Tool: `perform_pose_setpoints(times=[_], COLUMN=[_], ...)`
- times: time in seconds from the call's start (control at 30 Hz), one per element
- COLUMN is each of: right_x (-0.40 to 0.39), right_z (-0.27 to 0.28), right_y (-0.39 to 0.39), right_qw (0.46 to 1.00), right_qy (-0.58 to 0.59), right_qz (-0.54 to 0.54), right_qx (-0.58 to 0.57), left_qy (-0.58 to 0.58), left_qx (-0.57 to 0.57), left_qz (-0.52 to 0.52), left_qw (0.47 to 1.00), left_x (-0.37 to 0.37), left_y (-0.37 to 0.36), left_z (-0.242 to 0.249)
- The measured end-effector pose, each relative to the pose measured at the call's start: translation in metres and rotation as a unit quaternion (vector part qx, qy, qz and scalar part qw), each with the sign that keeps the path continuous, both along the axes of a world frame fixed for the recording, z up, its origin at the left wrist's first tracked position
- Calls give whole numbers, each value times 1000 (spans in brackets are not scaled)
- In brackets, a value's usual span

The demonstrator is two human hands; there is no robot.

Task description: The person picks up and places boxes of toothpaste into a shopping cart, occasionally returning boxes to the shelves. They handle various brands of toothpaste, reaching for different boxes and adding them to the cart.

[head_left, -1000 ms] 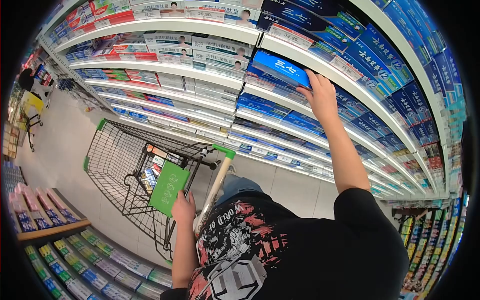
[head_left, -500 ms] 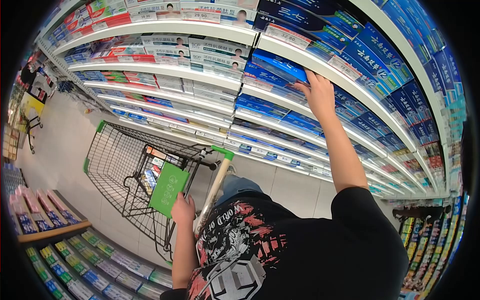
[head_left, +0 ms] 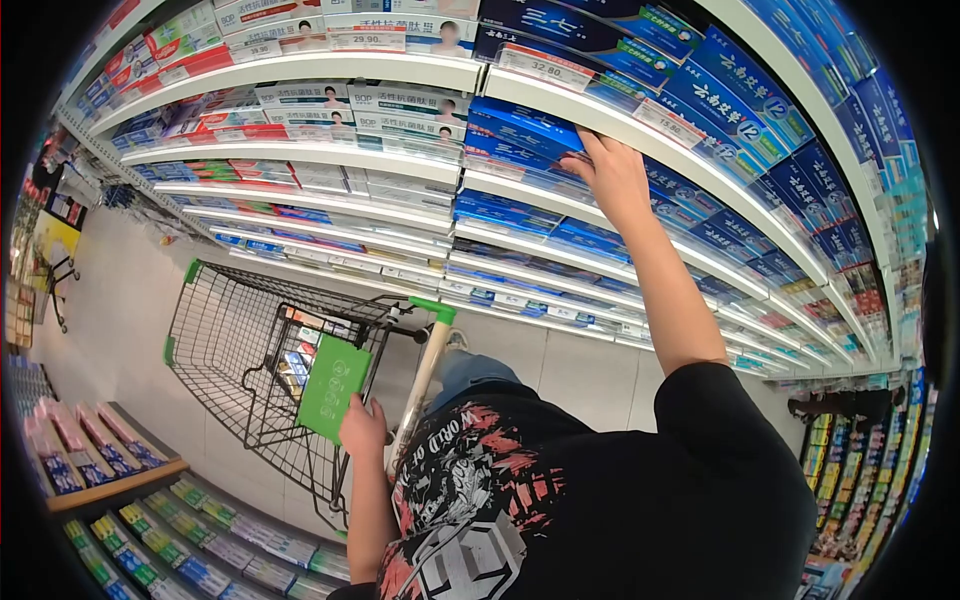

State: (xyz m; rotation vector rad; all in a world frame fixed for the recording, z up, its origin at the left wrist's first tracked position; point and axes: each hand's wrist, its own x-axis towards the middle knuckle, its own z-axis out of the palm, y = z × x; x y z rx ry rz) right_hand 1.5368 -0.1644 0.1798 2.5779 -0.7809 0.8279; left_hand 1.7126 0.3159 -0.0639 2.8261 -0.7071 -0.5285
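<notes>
My right hand (head_left: pixel 612 178) reaches into a shelf and is closed on the right end of a blue toothpaste box (head_left: pixel 525 123), its thumb low and its fingers over the end. More blue boxes lie under and beside it. My left hand (head_left: pixel 362 428) is low, at the lower edge of the green panel (head_left: pixel 333 392) of a shopping cart (head_left: pixel 225 340). Its thumb and fingers are apart with nothing between them. Close to its right runs the cart's pale handle bar (head_left: pixel 422 375).
White shelf edges (head_left: pixel 280 75) with price tags run across, stacked with toothpaste boxes. Several boxes (head_left: pixel 300 360) lie in the cart. A lower display (head_left: pixel 200 530) of packs stands at the bottom left. Grey tiled floor (head_left: pixel 130 260) shows beyond the cart.
The view has shifted slightly, so shelves sit a little further left. My right hand stays on the blue box, and my left hand stays by the green panel with its fingers a little more apart.
</notes>
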Motion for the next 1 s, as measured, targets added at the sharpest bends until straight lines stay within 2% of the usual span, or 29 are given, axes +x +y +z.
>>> perform_pose_setpoints(times=[0.2,0.7,0.87,1.0], right_x=[1,4,0,-1], right_z=[2,-4,-2,-2], right_y=[-1,-12,-14,-16], right_qw=[999,996,996,999], right_qy=[15,23,50,29], right_qz=[-21,-47,-70,-28], right_qx=[24,-69,-14,-33], left_qy=[12,8,6,12], left_qx=[15,7,0,13], left_qz=[14,3,2,8], left_qw=[1000,1000,1000,1000], left_x=[1,-1,-1,-2], left_y=[0,1,3,3], left_z=[-2,0,-2,-2])
